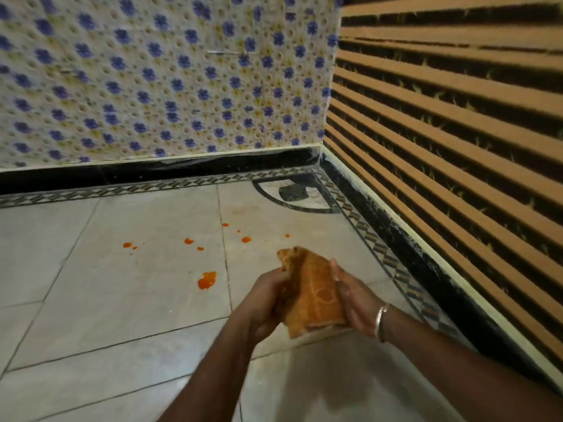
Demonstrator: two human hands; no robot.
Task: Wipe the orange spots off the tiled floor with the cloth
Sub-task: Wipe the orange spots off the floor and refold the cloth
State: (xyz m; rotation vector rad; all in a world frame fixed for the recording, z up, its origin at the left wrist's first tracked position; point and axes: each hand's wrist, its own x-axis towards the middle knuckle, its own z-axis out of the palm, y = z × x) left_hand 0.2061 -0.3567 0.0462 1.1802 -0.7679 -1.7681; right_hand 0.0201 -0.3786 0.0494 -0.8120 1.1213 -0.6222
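I hold a folded orange-brown cloth point(310, 292) above the grey tiled floor point(122, 300), between both hands. My left hand point(268, 303) grips its left side and my right hand point(353, 300), with a silver bangle on the wrist, grips its right side. Several orange spots lie on the tiles beyond and left of the cloth: a large spot point(207, 280) nearest, smaller spots point(189, 240) point(127, 245) point(246, 239) farther off.
A wall with blue flower tiles point(170, 80) stands ahead, and an orange-and-black striped wall point(451, 123) closes the right side. A black skirting point(152, 172) and patterned border run along both. A dark floor drain point(294, 192) sits in the corner.
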